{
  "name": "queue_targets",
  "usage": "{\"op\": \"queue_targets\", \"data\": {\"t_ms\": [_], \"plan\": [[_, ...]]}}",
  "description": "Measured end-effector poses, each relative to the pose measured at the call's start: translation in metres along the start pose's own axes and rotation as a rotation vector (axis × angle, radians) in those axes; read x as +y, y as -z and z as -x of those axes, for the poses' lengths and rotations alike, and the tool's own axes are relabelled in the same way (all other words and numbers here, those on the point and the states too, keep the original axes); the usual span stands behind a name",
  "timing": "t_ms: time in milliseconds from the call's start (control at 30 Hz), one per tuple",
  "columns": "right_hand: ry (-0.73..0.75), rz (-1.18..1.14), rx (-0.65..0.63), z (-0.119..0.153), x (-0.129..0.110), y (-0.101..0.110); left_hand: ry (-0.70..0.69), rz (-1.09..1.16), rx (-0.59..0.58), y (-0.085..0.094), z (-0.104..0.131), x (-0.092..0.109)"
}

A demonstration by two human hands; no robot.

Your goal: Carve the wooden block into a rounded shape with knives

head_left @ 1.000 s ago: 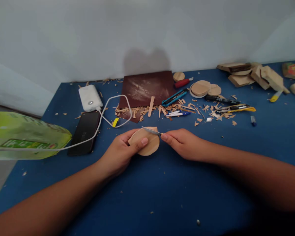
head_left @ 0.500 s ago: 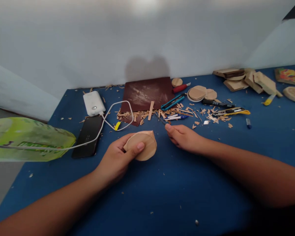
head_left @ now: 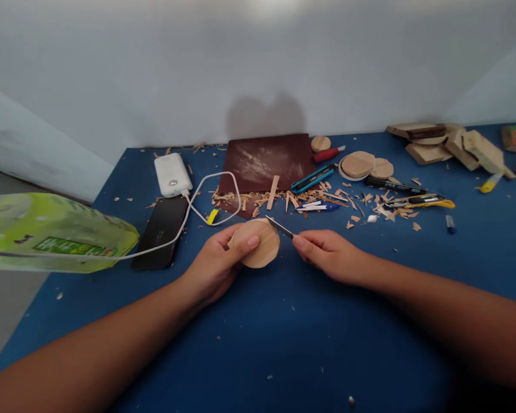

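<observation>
My left hand [head_left: 217, 263] grips a round, pale wooden disc [head_left: 263, 249], thumb on its face and fingers beneath. A thin knife [head_left: 280, 227] is pinched in my right hand [head_left: 327, 252], its blade pointing left with the tip at the disc's upper edge. Whether the blade touches the wood cannot be made out. Behind the disc, wood shavings [head_left: 258, 201] lie along the front of a dark red sheet [head_left: 269, 163].
On the left are a green bottle [head_left: 69, 235], a black phone [head_left: 161, 232] and a white power bank [head_left: 172, 174] with a looped cable. Cutters, pens, a marker [head_left: 393, 184] and wooden discs [head_left: 358, 164] lie behind my right hand; wooden blocks [head_left: 460, 146] are stacked farther right.
The knife blade has come up to the disc's upper edge, where before it was apart from it. The disc has tilted slightly, and the whole view has shifted a little.
</observation>
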State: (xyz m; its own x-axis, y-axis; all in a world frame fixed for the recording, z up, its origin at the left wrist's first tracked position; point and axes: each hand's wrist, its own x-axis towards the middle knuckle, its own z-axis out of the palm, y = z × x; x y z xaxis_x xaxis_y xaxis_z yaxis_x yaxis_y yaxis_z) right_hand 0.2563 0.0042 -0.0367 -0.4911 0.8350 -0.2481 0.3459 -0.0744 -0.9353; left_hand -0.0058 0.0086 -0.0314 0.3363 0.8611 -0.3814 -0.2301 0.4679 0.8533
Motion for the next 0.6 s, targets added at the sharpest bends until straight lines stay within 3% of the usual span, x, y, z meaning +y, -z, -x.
{"op": "queue_targets", "data": {"t_ms": [600], "plan": [[-0.046,0.017,0.001,0.0016,-0.0031,0.0005,0.014,0.048,-0.042,0.0062,-0.001,-0.0017]]}}
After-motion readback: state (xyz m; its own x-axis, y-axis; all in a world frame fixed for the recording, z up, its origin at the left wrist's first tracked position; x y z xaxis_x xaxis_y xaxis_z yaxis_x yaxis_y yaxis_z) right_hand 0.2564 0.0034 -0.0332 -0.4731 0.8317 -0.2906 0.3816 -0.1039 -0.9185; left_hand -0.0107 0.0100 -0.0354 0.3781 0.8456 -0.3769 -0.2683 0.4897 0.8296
